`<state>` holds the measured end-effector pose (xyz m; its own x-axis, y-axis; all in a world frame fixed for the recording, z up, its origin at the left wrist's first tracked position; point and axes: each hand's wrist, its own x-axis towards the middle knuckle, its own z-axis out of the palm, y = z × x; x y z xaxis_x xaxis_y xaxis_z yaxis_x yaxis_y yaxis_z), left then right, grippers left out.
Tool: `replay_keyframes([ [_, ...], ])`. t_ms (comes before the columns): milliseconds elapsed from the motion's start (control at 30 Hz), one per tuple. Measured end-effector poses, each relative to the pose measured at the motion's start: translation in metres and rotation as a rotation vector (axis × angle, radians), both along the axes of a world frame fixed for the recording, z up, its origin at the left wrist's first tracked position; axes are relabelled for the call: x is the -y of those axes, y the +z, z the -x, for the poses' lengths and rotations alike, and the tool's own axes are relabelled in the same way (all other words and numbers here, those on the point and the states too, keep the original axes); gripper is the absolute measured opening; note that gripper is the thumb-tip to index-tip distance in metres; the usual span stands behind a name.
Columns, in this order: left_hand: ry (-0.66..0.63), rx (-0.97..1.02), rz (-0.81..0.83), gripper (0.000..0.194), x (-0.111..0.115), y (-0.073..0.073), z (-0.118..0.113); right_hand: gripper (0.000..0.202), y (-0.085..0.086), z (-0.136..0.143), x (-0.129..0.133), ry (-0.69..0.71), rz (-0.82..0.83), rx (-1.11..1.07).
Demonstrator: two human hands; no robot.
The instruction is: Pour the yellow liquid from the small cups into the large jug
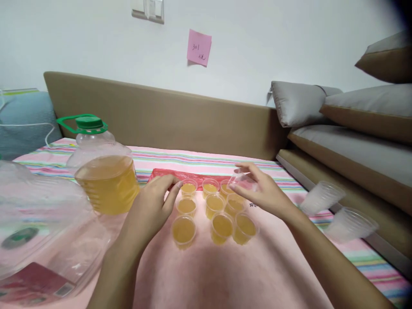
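Several small clear plastic cups of yellow liquid stand in uneven rows on the pink cloth. My left hand is at the back left cup, thumb and forefinger pinched together at its rim. My right hand holds a clear plastic cup between thumb and fingers, tilted and with no yellow liquid visible in it. It is above the cups at the back right, partly hiding them. Left of my left hand stands a large bottle with a green cap, part filled with yellow liquid.
Two stacks of clear cups lie tipped over on the striped sheet at the right. A large clear plastic bottle lies at the left front. Red plastic lies behind the cups. Cushions are piled at the right, before a brown headboard.
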<state>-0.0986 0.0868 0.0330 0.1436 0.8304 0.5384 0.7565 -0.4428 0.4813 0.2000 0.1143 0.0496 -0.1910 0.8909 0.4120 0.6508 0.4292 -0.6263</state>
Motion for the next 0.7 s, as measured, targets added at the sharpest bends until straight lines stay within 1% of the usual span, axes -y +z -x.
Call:
replay_keyframes([
  [67, 0.002, 0.004, -0.003, 0.032, 0.0, 0.001, 0.0, 0.056, 0.001, -0.027, 0.015, -0.076, -0.034, -0.092],
  [133, 0.004, -0.001, -0.014, 0.033, -0.001, 0.003, -0.001, 0.057, 0.001, -0.065, 0.03, -0.188, -0.07, -0.196],
  [167, 0.006, -0.007, -0.016, 0.033, -0.001, 0.004, -0.001, 0.062, 0.0, -0.087, 0.038, -0.24, -0.095, -0.287],
  [267, 0.018, -0.029, 0.016, 0.033, -0.001, 0.008, -0.003, 0.085, -0.004, -0.158, 0.059, -0.427, -0.207, -0.552],
  [333, 0.039, -0.043, 0.053, 0.033, -0.001, 0.01, -0.005, 0.094, -0.007, -0.202, 0.071, -0.577, -0.298, -0.645],
  [400, 0.055, -0.055, 0.076, 0.036, -0.001, 0.011, -0.006, 0.099, -0.011, -0.236, 0.079, -0.689, -0.354, -0.661],
  [467, 0.057, -0.057, 0.082, 0.039, -0.001, 0.011, -0.007, 0.101, -0.018, -0.26, 0.083, -0.767, -0.386, -0.657],
  [533, 0.057, -0.046, 0.077, 0.041, -0.002, 0.011, -0.007, 0.099, -0.027, -0.274, 0.083, -0.817, -0.394, -0.641],
  [700, 0.088, -0.044, 0.08, 0.042, -0.001, 0.01, -0.005, 0.088, -0.058, -0.291, 0.074, -0.884, -0.357, -0.553],
])
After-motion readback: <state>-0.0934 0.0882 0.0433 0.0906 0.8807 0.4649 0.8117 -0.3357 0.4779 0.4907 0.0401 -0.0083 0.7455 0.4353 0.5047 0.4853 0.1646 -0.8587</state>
